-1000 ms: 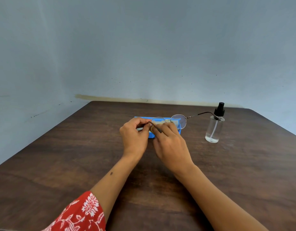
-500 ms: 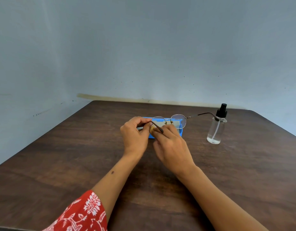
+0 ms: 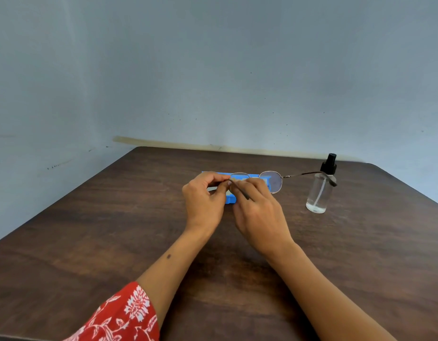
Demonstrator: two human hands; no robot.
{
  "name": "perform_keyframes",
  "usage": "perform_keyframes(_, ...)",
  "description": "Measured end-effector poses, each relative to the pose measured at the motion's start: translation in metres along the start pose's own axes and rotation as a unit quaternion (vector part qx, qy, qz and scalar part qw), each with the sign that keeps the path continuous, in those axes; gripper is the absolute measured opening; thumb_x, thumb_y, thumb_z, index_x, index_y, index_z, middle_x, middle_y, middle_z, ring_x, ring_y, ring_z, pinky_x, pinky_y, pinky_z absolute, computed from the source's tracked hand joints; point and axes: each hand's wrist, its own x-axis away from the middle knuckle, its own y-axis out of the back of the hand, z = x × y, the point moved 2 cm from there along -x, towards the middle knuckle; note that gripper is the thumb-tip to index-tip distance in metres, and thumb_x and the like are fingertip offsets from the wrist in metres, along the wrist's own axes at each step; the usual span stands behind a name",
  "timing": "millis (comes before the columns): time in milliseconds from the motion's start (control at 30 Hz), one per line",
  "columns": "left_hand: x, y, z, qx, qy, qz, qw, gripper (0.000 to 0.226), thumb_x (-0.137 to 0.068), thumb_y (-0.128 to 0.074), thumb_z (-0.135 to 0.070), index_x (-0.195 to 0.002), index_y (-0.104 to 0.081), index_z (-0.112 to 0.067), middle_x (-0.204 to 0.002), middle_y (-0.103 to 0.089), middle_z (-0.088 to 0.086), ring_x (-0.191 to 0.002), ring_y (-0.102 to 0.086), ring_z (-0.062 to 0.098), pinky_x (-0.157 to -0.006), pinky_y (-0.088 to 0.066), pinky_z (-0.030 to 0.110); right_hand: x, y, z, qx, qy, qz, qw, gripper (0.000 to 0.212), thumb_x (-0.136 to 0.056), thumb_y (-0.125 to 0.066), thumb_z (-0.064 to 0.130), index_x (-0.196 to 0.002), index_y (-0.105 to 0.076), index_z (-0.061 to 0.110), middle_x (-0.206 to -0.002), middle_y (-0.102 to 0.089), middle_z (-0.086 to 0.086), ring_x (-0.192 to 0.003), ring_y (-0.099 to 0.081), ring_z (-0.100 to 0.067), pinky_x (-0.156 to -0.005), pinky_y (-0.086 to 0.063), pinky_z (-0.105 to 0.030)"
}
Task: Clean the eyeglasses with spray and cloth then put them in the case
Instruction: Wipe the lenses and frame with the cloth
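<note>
a grey-blue wall [image 3: 213,70] fills the upper half of the view, scuffed with small dark specks and carrying no writing. below it a dark brown wood-grain table [image 3: 114,230] spreads wide, its far edge close against the wall.

two bare forearms reach in from the near edge; the left arm wears a red sleeve [image 3: 119,318] printed with white flowers.

the left hand [image 3: 203,200] and the right hand [image 3: 260,212] meet near the middle of the table, fingers curled. the left hand pinches the eyeglasses [image 3: 272,180] at their left end. the right hand's fingers close around the left lens with something pale between them, likely the cloth, though too little of it shows to be sure. a thin dark temple arm lies across the back of the right fingers.

the spray bottle [image 3: 320,190] stands upright to the right, apart from the hands: clear body, a little liquid at the bottom, a dip tube inside, black pump top. no label can be read on it.

the blue case [image 3: 231,199] lies on the table behind and under the hands, mostly hidden; no brand or lettering on it is legible.

the eyeglasses are thin metal-rimmed with rounded lenses, held above the case. the right lens is free and clear, and its slim temple stretches out to the right, its dark tip crossing in front of the bottle's shoulder.
</note>
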Motion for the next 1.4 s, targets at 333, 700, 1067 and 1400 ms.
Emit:
perform_keyframes(333,0.000,0.000,-0.002,-0.010,-0.014,0.007,1.000,0.015,-0.078,-0.068,0.002,-0.084,-0.073,-0.010,-0.077,-0.064,-0.011,-0.076,-0.060,-0.011,-0.066,-0.049,0.007,-0.002,0.002,-0.007,0.060,-0.023,0.025,0.998,0.031,-0.082,-0.046,0.007,-0.102,-0.069,-0.001,-0.099,-0.068,-0.012,-0.101,-0.053,-0.024,-0.087,-0.046,-0.030)
perform_keyframes(700,0.001,-0.001,-0.003,-0.015,-0.009,0.009,1.000,0.012,-0.077,-0.070,-0.001,-0.082,-0.073,-0.012,-0.073,-0.064,-0.012,-0.074,-0.065,0.000,-0.067,-0.053,0.013,-0.004,0.000,-0.007,0.049,-0.058,0.038,0.996,0.033,-0.081,-0.044,0.006,-0.101,-0.069,-0.001,-0.099,-0.068,-0.012,-0.097,-0.060,-0.027,-0.082,-0.052,-0.033)
perform_keyframes(1067,-0.003,0.004,0.004,-0.016,-0.002,0.001,1.000,0.012,-0.078,-0.068,0.002,-0.079,-0.072,-0.009,-0.078,-0.070,-0.001,-0.075,-0.066,0.005,-0.070,-0.054,0.018,-0.004,0.002,-0.001,0.012,-0.035,0.021,0.999,0.034,-0.082,-0.042,0.011,-0.095,-0.070,0.000,-0.093,-0.069,-0.011,-0.096,-0.051,-0.023,-0.081,-0.049,-0.033)
perform_keyframes(1400,-0.004,0.005,0.005,-0.008,0.013,-0.014,1.000,0.011,-0.076,-0.071,-0.001,-0.076,-0.072,-0.012,-0.070,-0.066,-0.009,-0.071,-0.066,0.009,-0.070,-0.057,0.029,-0.002,0.001,0.008,-0.057,-0.037,0.003,0.998,0.035,-0.079,-0.041,0.010,-0.094,-0.071,0.001,-0.088,-0.069,-0.008,-0.087,-0.047,-0.022,-0.078,-0.044,-0.029)
